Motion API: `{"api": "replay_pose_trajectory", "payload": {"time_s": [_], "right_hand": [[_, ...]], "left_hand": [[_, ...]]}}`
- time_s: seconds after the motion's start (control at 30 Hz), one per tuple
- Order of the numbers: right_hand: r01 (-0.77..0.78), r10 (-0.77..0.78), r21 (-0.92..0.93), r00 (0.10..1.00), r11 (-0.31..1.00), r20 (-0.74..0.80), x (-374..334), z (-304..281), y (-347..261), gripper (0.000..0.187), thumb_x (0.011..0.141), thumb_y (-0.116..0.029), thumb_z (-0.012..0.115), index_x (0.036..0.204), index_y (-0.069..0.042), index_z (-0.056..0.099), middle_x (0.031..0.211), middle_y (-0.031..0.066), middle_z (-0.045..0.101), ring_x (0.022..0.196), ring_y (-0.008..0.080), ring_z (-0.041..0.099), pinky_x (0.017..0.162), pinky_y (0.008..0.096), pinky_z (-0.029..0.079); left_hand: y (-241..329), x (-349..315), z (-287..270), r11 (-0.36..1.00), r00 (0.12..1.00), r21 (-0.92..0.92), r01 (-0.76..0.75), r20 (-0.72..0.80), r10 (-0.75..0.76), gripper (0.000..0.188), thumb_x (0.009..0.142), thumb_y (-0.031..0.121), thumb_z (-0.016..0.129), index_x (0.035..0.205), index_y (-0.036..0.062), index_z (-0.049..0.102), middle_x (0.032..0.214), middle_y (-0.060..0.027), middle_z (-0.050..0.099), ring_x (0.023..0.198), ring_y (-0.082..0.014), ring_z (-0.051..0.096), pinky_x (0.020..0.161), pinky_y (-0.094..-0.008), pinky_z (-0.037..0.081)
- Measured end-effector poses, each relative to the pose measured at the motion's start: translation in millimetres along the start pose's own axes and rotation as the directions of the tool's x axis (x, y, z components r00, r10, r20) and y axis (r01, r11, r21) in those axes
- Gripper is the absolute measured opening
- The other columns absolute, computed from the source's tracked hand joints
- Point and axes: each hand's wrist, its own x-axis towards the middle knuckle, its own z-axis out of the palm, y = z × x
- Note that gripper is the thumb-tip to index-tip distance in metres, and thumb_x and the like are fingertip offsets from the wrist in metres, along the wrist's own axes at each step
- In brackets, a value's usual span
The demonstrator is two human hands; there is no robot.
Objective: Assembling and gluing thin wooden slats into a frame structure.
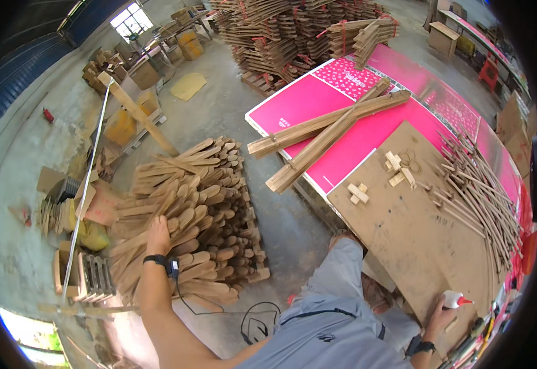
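Note:
My left hand (158, 236) reaches into a big stack of wooden slats (197, 215) with rounded ends. Its fingers are pressed together on one slat, and their tips are partly hidden. At the lower right, my right hand (442, 320) is closed around a white glue bottle (451, 299) with a red nozzle, held over the near edge of a brown board (416, 246). Small pale wooden cross-shaped pieces (359, 193) lie on that board. Many thin wooden sticks (477, 203) are heaped along its right side.
Two long wooden bars (336, 132) lie crossed on the pink panel (317, 98), overhanging its left edge. Bundled wood (280, 37) is stacked high beyond. A wooden post (136, 114) stands behind the slats. A black cable (259, 313) runs from my left wrist.

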Motion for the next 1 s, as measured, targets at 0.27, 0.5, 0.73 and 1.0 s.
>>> {"api": "replay_pose_trajectory", "payload": {"time_s": [0.27,0.5,0.73,1.0], "right_hand": [[0.023,-0.028,-0.1,0.998,0.995,-0.051,0.0,1.8,2.8,0.067,0.089,-0.033,0.08,0.136,0.005,0.052,0.121,0.023,0.065,0.11,0.0379,0.065,0.097,0.0442,0.051],[-0.033,0.036,0.306,0.999,0.951,-0.003,-8.7,25.8,-18.4,0.066,0.084,-0.021,0.082,0.139,0.001,0.052,0.124,0.0167,0.067,0.116,0.029,0.066,0.102,0.041,0.05],[0.064,-0.065,0.138,0.998,0.988,0.005,-25.1,-8.6,-45.9,0.062,0.074,-0.025,0.087,0.124,0.0,0.061,0.113,0.0208,0.067,0.108,0.0396,0.064,0.094,0.047,0.052],[0.131,-0.141,0.186,0.989,0.974,0.042,-60.4,-43.6,-58.1,0.06,0.07,-0.028,0.09,0.116,-0.002,0.062,0.11,0.0193,0.066,0.105,0.0395,0.062,0.093,0.0471,0.051]], "left_hand": [[57.0,3.6,-74.3,0.961,0.992,0.248,-0.125,0.051,0.116,0.035,0.09,0.002,0.057,0.124,0.0012,0.051,0.122,-0.018,0.061,0.119,-0.0346,0.06,0.097,-0.0423,0.049],[179.5,-19.7,-171.1,0.932,0.893,0.193,-0.305,-0.281,0.351,0.033,0.084,0.002,0.06,0.116,0.0001,0.052,0.111,-0.018,0.061,0.109,-0.0362,0.06,0.093,-0.045,0.045],[410.6,-63.4,-267.1,0.64,0.492,0.277,-0.717,-0.449,0.746,0.017,0.087,0.005,0.055,0.105,0.003,0.054,0.097,-0.0147,0.059,0.094,-0.0327,0.06,0.085,-0.0432,0.044],[679.6,-174.4,-243.4,0.225,-0.009,0.558,-0.799,-0.384,0.923,0.018,0.09,0.018,0.057,0.107,0.0103,0.059,0.094,-0.0068,0.064,0.091,-0.022,0.063,0.08,-0.0383,0.044]]}}
